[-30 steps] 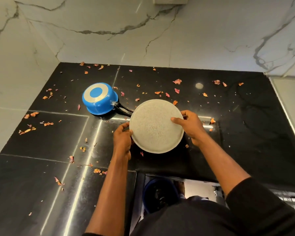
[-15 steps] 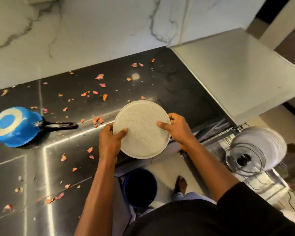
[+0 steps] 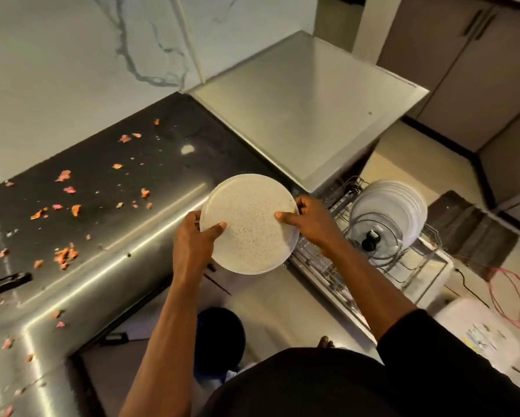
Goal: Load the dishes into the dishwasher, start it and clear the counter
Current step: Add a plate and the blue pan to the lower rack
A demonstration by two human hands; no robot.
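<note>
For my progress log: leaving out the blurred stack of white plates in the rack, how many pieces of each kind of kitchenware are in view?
Speckled plate, gripped by the left hand and the right hand: 1
Glass lid, standing in the dishwasher rack: 1
Pan handle, at the picture's left edge: 1
Total: 3

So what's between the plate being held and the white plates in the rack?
In the head view, the right hand gripping the speckled plate, then bare rack wires; a glass lid leans before the white plates.
</note>
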